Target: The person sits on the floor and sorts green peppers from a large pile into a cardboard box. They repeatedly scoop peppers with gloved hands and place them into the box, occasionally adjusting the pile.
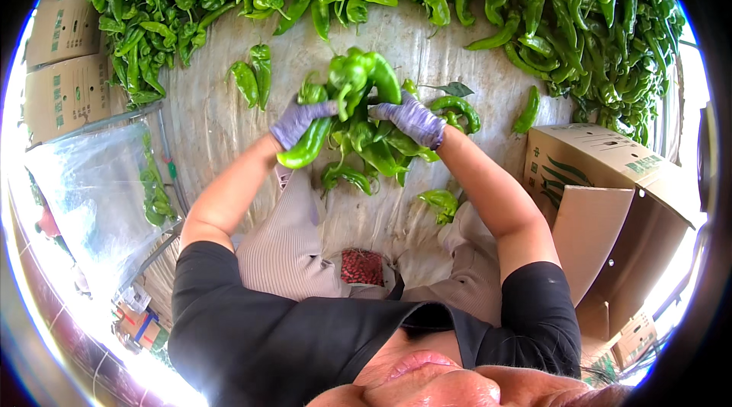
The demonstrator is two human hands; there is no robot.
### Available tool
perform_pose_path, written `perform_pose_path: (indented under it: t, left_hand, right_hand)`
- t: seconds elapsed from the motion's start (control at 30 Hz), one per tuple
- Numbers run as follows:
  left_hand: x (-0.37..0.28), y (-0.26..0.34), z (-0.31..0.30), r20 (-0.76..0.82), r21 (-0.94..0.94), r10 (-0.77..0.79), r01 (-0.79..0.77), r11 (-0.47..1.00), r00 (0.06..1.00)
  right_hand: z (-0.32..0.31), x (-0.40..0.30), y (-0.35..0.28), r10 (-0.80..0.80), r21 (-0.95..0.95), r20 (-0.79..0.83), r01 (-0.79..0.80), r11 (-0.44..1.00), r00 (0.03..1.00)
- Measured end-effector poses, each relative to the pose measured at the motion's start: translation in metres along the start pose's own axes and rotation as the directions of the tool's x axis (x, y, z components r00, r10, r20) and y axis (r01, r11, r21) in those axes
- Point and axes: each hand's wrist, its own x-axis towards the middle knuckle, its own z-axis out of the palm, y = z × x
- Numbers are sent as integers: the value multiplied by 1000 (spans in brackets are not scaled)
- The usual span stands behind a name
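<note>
My left hand [305, 122], in a purple-and-white glove, grips several green peppers, among them a long green pepper [307, 145] pointing down toward my leg. My right hand [413, 122], gloved alike, is closed around the other side of the same bunch of green peppers [350, 76]. Its fingertips are partly hidden by the peppers. Beneath and between my hands lies a small heap of green peppers [374, 149] on the pale floor sheet [211, 149]. A curved green pepper [459, 108] and a dark leaf [454, 89] lie just beyond my right wrist.
A large pile of green peppers [572, 18] curves across the far side. Stacked cardboard boxes [66, 92] stand far left. A clear plastic bag [91, 189] with peppers hangs on a metal frame [166, 149]. An open cardboard box [595, 155] lies at right. Between my legs is a red patterned seat [362, 267].
</note>
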Motion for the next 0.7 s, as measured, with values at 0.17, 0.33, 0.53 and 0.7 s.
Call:
perform_pose_path:
  t: [0.17,0.33,0.53,0.7]
  left_hand:
    - [-15,-74,-46,-318,-16,-128,129,991,940]
    - [-22,-96,-43,-278,-95,-47,22,995,960]
    - [-8,-84,-51,-11,-352,-186,170,920,982]
    - [-10,-64,-34,-61,-255,-95,76,964,994]
  right_hand:
    - [5,38,54,-84,-101,-270,58,993,959]
    - [25,42,59,126,151,-125,-107,983,984]
    - [40,46,52,148,314,-11,-137,940,989]
    - [39,31,32,93,290,-60,-72,954,994]
